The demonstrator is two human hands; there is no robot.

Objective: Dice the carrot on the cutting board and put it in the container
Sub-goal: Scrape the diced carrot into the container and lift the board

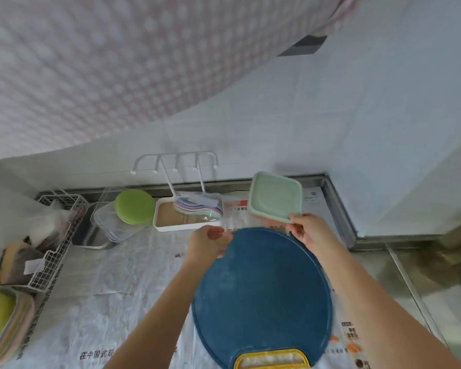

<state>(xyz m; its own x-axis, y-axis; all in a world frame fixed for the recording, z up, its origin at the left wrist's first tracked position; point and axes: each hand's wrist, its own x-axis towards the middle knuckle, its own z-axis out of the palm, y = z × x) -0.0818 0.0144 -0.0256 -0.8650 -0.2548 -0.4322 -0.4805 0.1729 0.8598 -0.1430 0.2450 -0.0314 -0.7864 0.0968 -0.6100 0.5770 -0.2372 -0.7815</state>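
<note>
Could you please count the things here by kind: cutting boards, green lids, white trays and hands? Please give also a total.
Cutting boards: 1, the blue cutting board
Green lids: 2, the square pale green lid and the round bright green lid, if it is a lid
White trays: 1, the white tray
Hands: 2, the left hand and the right hand, which grips the square lid
Total: 6
</note>
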